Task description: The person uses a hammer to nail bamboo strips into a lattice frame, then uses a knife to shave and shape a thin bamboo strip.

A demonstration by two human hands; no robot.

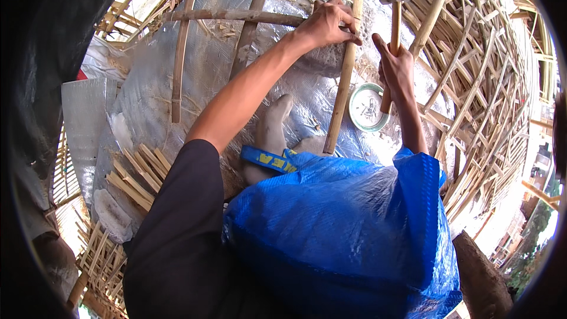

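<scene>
The right grip (pixel 397 71) held a wooden-handled metal hammer (pixel 396 28), likely heavy above it, best held low. I couldn't tell if the left grip (pixel 328 23) pinched the tan bamboo pole (pixel 344 85).

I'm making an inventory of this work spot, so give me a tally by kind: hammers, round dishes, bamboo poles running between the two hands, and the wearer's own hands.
Hammer, in the right hand: 1
Round dish: 1
Bamboo pole between the hands: 1
Wearer's hands, the right and the left hand: 2
Total: 5
</scene>
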